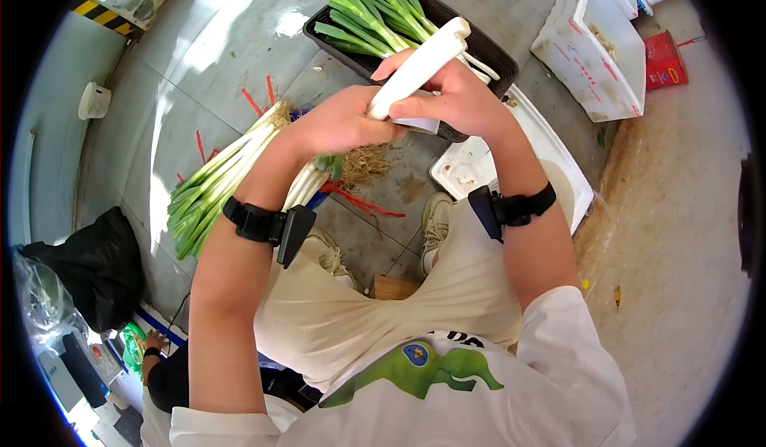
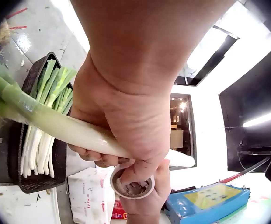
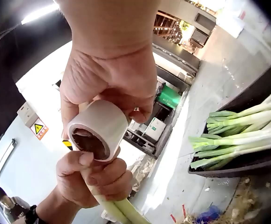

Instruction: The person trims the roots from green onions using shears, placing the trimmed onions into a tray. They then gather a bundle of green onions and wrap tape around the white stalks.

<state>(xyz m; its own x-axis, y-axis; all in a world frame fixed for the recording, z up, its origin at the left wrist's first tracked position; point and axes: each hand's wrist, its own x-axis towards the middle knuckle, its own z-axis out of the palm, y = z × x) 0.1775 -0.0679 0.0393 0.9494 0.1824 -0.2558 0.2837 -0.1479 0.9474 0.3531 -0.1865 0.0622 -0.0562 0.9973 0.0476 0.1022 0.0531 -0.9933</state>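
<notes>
Thick white leek stalks (image 1: 421,68) slant up between both hands. My left hand (image 1: 343,120) curls its fingers round their lower part; in the left wrist view the stalk (image 2: 75,128) runs under the left palm (image 2: 131,109), its green end at the left. My right hand (image 1: 463,100) holds a white roll (image 1: 416,124) against the stalks, thumb and fingers around them. In the right wrist view the hollow roll (image 3: 110,123) sits beneath the right hand (image 3: 110,77), its dark core facing the camera. The left thumb (image 3: 85,159) touches its rim.
A black crate (image 1: 511,68) holds leeks with green tops. Loose leeks (image 1: 231,156) with roots and red ties lie on the floor at left. A white tray (image 1: 546,128) and foam box (image 1: 586,56) stand right. Another person's hand (image 1: 155,339) shows lower left.
</notes>
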